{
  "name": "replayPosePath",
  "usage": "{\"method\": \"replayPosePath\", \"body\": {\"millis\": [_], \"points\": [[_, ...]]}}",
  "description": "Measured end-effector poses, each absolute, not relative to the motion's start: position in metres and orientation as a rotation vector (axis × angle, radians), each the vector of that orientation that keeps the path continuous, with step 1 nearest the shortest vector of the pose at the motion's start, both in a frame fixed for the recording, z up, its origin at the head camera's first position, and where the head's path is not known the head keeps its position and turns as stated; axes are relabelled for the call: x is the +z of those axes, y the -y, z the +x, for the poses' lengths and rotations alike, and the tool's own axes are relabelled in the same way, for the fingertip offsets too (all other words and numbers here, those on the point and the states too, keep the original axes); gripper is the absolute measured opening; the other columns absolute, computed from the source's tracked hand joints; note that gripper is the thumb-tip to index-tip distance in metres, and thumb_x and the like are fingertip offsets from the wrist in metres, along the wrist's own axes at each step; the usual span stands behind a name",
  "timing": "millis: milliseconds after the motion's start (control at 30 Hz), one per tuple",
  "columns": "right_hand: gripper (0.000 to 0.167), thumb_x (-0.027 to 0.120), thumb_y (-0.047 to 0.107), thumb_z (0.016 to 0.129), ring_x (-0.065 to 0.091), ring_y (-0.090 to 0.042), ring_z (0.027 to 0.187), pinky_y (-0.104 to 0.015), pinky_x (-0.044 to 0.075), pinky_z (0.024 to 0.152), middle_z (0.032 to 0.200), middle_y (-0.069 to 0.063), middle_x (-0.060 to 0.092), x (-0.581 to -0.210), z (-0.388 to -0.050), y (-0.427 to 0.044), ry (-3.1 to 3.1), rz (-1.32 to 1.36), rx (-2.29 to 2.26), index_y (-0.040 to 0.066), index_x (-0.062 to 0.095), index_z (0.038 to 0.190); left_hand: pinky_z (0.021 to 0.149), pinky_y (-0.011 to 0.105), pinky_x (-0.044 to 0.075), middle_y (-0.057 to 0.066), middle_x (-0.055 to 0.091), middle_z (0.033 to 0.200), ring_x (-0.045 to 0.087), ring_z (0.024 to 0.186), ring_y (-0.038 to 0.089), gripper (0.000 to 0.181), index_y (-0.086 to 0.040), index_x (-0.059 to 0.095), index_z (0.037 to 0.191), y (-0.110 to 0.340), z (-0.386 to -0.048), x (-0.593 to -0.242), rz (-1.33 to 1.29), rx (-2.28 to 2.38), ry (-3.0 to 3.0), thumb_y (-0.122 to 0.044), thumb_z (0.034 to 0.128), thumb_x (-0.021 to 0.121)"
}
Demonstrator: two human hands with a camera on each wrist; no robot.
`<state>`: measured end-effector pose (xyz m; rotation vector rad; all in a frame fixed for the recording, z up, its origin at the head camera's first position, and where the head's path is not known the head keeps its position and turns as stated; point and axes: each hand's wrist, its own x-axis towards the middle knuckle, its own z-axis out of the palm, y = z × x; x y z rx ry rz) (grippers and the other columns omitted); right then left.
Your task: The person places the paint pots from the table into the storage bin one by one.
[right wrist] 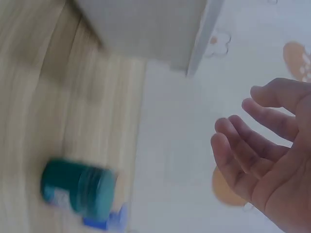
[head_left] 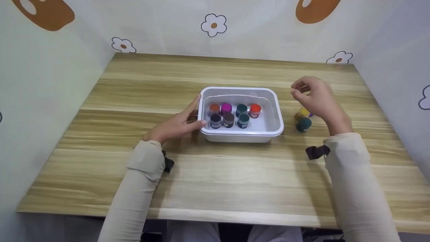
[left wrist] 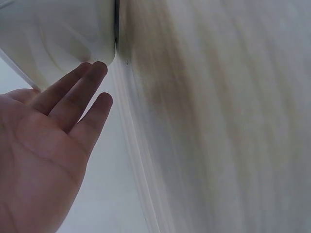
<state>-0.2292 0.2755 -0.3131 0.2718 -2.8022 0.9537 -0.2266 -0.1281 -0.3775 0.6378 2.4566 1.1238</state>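
Beige sleeves nearest camera: left sleeve (head_left: pixel 134 198) bottom left of frame, right sleeve (head_left: pixel 361 188) bottom right. Small black device (head_left: pixel 168 164) at left wrist, another black device (head_left: pixel 317 152) at right wrist.

Left hand (head_left: pixel 176 126), left of centre, at the left side of white tub (head_left: pixel 238 138). Thumb tip on the rim, other fingers fairly straight, slightly spread along the outer wall; cannot tell how hard they press.

Tub sits mid-frame, seven small jars inside, toward its left and middle. Back row left to right: orange-brown jar (head_left: pixel 214 109), magenta jar (head_left: pixel 226 108), dark green jar (head_left: pixel 241 110), red jar (head_left: pixel 255 110). Front row: near-black jar (head_left: pixel 215 121), dark brown jar (head_left: pixel 228 120), second dark green jar (head_left: pixel 243 121).

Right hand (head_left: pixel 319 99), upper right of frame, raised, well apart from tub. Fingers loosely curved, gap between thumb and fingertips in right wrist view, nothing pinched.

Mid-right of frame, just below right hand: yellow jar (head_left: pixel 302 113), teal jar (head_left: pixel 304 124) in front of it, purple-blue item (head_left: pixel 311 114) mostly hidden behind. Right wrist view has teal jar lower left, blurred.

Wood-grain table (head_left: pixel 235 181) fills mid-frame; pale backdrop (head_left: pixel 168 37) with flower prints across top.
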Motion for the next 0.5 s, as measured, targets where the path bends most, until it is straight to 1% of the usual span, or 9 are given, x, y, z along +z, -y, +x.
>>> {"method": "replayPosePath", "body": {"millis": [67,200,300,400,500], "points": [[0.024,0.06,0.013,0.097,0.062,-0.04,0.108,-0.052,0.051,0.088,0.112,-0.023,0.063,-0.319,-0.23,-0.289,2.816,0.218,0.955,-0.006,0.065,0.11,0.116,0.056,0.026,0.014,0.015,0.165,0.028,0.145,0.036,0.092,-0.039,-0.006,0.158,0.128,-0.226,-0.377,0.627,1.128,-2.453,-0.058,0.0935,0.057],[0.026,0.056,0.009,0.097,0.056,-0.043,0.117,-0.05,0.05,0.091,0.123,-0.025,0.058,-0.332,-0.233,-0.312,2.871,0.131,1.002,-0.007,0.062,0.116,0.117,0.056,0.024,0.013,0.014,0.165,0.026,0.146,0.035,0.093,-0.038,-0.005,0.159,0.129,-0.226,-0.378,0.613,1.136,-2.448,-0.057,0.0931,0.057],[0.028,0.054,0.004,0.095,0.051,-0.045,0.123,-0.055,0.047,0.095,0.131,-0.027,0.053,-0.341,-0.234,-0.326,2.911,0.085,1.042,-0.008,0.059,0.121,0.117,0.055,0.024,0.014,0.015,0.165,0.027,0.146,0.034,0.092,-0.038,-0.005,0.159,0.129,-0.226,-0.379,0.62,1.14,-2.454,-0.056,0.0936,0.057],[0.032,0.055,0.004,0.096,0.046,-0.048,0.128,-0.061,0.044,0.098,0.136,-0.028,0.049,-0.347,-0.234,-0.336,2.955,0.046,1.049,-0.007,0.057,0.125,0.116,0.054,0.027,0.015,0.021,0.163,0.033,0.142,0.034,0.09,-0.039,-0.003,0.159,0.128,-0.227,-0.379,0.627,1.137,-2.468,-0.056,0.0938,0.057],[0.035,0.056,0.005,0.096,0.042,-0.049,0.131,-0.062,0.042,0.1,0.139,-0.028,0.046,-0.352,-0.235,-0.343,3.008,0.007,1.052,-0.007,0.054,0.129,0.115,0.054,0.03,0.018,0.024,0.161,0.037,0.14,0.036,0.09,-0.041,-0.003,0.158,0.128,-0.227,-0.379,0.632,1.125,-2.482,-0.058,0.0935,0.056]]}}
